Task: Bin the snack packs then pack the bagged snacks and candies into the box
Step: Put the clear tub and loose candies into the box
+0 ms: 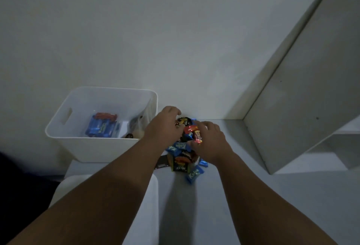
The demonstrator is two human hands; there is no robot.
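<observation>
Both hands, left hand [165,124] and right hand [209,139], curl loosely around the snack pile [187,147] at frame centre; whether they grip is unclear. Best scoop together, then lift left into the bin [64,126].

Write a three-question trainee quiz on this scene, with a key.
1. True or false: the white bin already holds snack packs.
2. Which hand is nearer the bin? A. left hand B. right hand C. neither is in view
3. Fill in: the candy pile lies to the ____ of the bin, as the camera sees it.

Key:
1. True: blue and red packs lie on its floor.
2. A: the left hand reaches over the pile right beside the bin's wall; the right hand is on the pile's far side.
3. Right: the pile sits on the white surface beside the bin.
</observation>
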